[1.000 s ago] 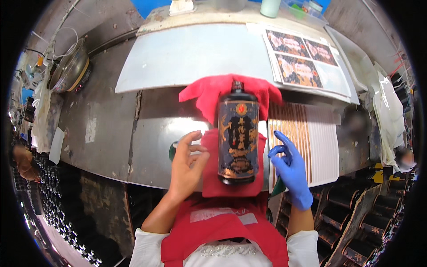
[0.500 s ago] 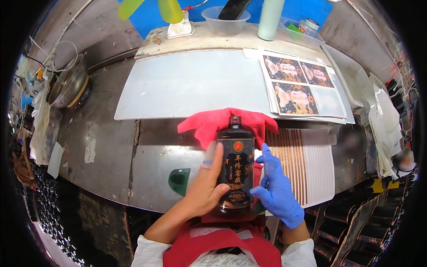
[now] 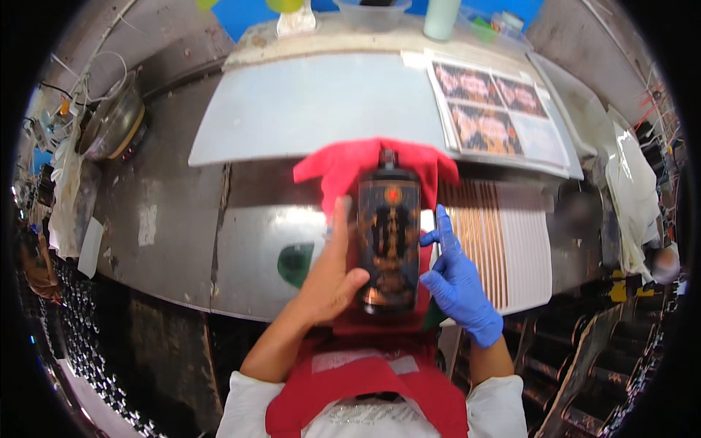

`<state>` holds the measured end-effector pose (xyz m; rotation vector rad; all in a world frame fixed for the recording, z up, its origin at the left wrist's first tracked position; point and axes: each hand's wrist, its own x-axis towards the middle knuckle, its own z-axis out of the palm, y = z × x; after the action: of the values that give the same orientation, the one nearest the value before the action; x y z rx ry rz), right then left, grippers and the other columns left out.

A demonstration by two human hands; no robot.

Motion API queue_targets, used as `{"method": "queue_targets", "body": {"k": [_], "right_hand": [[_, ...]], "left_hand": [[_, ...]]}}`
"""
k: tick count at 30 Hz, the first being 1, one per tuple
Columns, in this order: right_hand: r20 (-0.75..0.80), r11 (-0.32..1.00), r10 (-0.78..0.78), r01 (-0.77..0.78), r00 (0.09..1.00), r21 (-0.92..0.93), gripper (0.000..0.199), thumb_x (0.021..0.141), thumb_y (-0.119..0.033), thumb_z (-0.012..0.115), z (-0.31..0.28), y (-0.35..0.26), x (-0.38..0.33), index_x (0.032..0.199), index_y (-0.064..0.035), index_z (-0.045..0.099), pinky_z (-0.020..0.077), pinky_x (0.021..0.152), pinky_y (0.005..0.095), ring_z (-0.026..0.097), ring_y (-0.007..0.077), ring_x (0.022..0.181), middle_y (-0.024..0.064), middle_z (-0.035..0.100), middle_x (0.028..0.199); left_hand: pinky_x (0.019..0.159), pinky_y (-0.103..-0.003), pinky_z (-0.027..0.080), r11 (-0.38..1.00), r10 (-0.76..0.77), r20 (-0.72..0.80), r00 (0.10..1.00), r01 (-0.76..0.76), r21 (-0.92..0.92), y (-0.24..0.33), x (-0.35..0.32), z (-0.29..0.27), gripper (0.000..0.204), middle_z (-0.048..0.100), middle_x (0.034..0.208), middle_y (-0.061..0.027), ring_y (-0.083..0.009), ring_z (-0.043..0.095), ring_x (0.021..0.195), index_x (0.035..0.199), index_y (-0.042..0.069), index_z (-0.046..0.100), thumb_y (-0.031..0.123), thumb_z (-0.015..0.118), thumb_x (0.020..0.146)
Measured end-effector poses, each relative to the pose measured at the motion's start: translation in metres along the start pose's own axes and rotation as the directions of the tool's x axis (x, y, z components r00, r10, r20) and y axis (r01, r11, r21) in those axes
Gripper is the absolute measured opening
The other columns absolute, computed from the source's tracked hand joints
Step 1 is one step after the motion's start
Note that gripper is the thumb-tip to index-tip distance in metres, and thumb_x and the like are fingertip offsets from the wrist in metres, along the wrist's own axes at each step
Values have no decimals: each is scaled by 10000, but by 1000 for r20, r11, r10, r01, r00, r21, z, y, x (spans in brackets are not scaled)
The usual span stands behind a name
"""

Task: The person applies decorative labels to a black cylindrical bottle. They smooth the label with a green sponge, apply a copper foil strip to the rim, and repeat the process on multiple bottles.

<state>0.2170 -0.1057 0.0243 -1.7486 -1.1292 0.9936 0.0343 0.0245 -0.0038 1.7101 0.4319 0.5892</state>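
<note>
The left hand point(image 3: 325, 281), bare, is standing at the left side of the bottle point(image 3: 389, 241), its grip spread, with the thumb reaching over the bottle's lower left edge; whether that thumb is touching, I cannot tell. The right hand point(image 3: 461, 292), in a blue glove, is hovering just beside the bottle's right side, its grip spread too, the long fingers pointing away from the person and the thumb standing apart.

Between the two hands, the bottle is lying face up, its short dark neck point(image 3: 388, 159) pointing away from the person. It is showing a nearly black, flat-fronted body with rounded shoulders. A round orange-red emblem is sitting near the top of the front, copper-gold ornament is running down both sides, and a shiny copper band is glinting near the base. Blur is hiding the finer detail.

Under the bottle and its neck, a red cloth point(image 3: 332, 166) is spreading out. To the left, a green translucent piece point(image 3: 295, 263) is lying on the metal desk point(image 3: 171, 233). To the right, a white sheet with copper-gold strips point(image 3: 482, 244) is resting near the gloved hand. Farther out, a pale board point(image 3: 314, 106) is lying beyond the cloth, carrying printed sheets point(image 3: 478, 131) at its right end.
</note>
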Motion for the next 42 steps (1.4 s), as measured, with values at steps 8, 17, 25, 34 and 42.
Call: {"method": "queue_targets", "body": {"k": [8, 17, 25, 34, 42], "right_hand": [[122, 924, 197, -226, 973, 308, 763, 801, -104, 643, -16, 30, -14, 1440, -190, 235, 375, 551, 155, 395, 12, 581, -23, 534, 921], [104, 781, 312, -318, 944, 537, 426, 853, -231, 614, -30, 51, 5, 1230, -51, 533, 411, 593, 177, 491, 52, 646, -1, 603, 811], [107, 962, 85, -109, 991, 250, 592, 813, -212, 665, 3, 17, 5, 1336, -74, 424, 404, 585, 190, 468, 49, 665, 4, 554, 885], [247, 190, 226, -291, 942, 938, 670, 875, -596, 379, -35, 60, 22, 1163, -6, 516, 459, 511, 205, 545, 97, 575, 32, 609, 835], [-254, 936, 55, 39, 966, 350, 366, 756, 18, 626, -41, -34, -10, 1108, -17, 534, 524, 733, 309, 628, 186, 863, 98, 638, 919]], "left_hand": [[1107, -375, 66, 999, 16, -39, 999, -15, 40, -9, -29, 1, 704, 119, 1487, -202, -325, 80, 1385, 1431, -7, 58, 343, 396, 923], [1095, -409, 52, 994, -74, 6, 997, 73, 84, -11, -43, -5, 732, 112, 1490, -200, -362, 52, 1378, 1439, 20, 82, 362, 447, 905], [1089, -373, 95, 990, 10, 52, 999, -17, 138, 17, -19, 25, 756, 90, 1478, -243, -345, 92, 1374, 1433, -5, 47, 235, 513, 888], [1085, -424, 101, 996, -19, 105, 994, 10, 90, -1, -24, 16, 1060, 54, 1453, -301, -415, 120, 1345, 1388, -60, -119, 576, 506, 816], [1072, -471, 124, 718, -142, -177, 974, 225, 658, -16, -70, -25, 910, 111, 1437, -320, -450, 168, 1314, 1396, -46, 199, 463, 631, 777]]}}
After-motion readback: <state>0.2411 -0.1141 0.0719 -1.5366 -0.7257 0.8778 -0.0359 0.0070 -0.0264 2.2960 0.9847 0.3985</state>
